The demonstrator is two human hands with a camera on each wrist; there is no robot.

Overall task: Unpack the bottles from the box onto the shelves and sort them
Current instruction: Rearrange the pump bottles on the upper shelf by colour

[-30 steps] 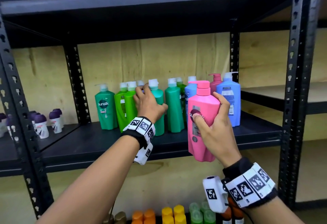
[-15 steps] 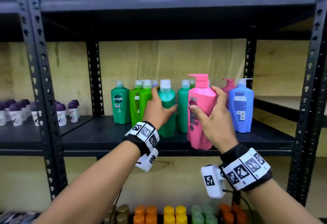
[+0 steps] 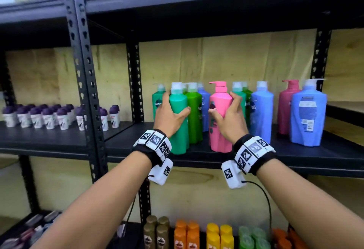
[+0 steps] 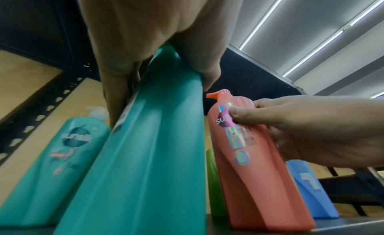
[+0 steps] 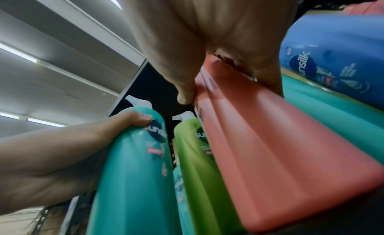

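Note:
My right hand (image 3: 226,117) grips a pink pump bottle (image 3: 218,130) that stands on the black middle shelf (image 3: 256,156); the thumb lies on its label (image 4: 236,117). A teal green bottle (image 3: 178,122) at the shelf's front is held by my left hand (image 3: 171,114), fingers round its left side and thumb on the right (image 5: 143,118). A lime green bottle (image 3: 195,114) stands between the two. Behind are more green bottles, blue bottles (image 3: 262,111) and a darker pink one (image 3: 287,109). The box is out of view.
Small purple-capped containers (image 3: 59,115) fill the left bay of the same shelf. Orange, yellow, green and brown bottles (image 3: 197,235) stand on the shelf below. Black upright posts (image 3: 86,91) divide the bays. The shelf to the right of the big blue bottle (image 3: 308,114) is bare.
The pink bottle has gone from held in the air in front of the shelf to standing on it. My left hand has drawn the teal green bottle leftward and forward, opening a gap.

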